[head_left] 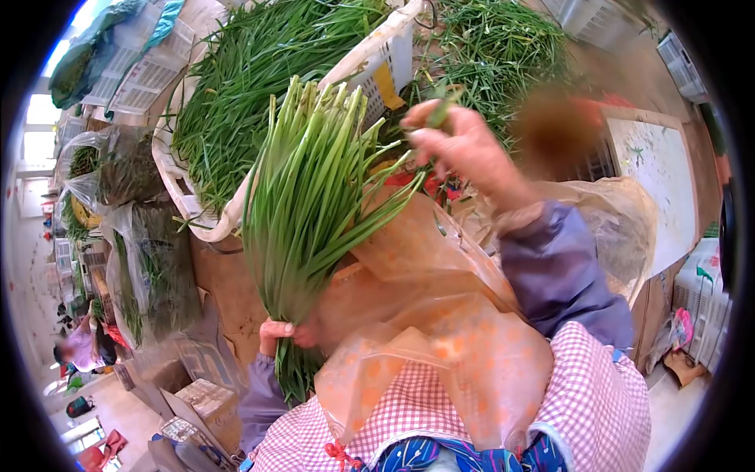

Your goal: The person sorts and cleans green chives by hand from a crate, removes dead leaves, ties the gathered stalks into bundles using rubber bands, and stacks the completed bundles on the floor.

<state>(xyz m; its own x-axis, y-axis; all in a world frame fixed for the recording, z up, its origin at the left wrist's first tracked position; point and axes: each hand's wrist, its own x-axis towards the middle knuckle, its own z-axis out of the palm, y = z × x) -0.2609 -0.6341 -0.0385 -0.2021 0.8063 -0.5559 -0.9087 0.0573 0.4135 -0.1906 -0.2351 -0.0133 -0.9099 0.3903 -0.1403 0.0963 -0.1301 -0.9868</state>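
Observation:
My left hand [289, 332] is closed round a thick bunch of long green stalks, which look like garlic chives [303, 212]. The pale stem ends fan out upward and the dark leaf tips hang below my fist. My right hand [464, 145] is raised to the right of the stem ends, slightly blurred, with thumb and fingers curled together on a small green leaf scrap [440, 116]. Several stalks stick out sideways from the bunch toward it. A clear plastic apron [440, 338] covers my lap beneath.
A white basket [228, 212] heaped with long greens [259, 86] stands ahead on the left. A pile of loose cut leaves [495, 59] lies beyond my right hand. A pale board [653, 181] is at the right. Plastic bags of greens [145, 267] stand at left, and a person [82, 346] is far off.

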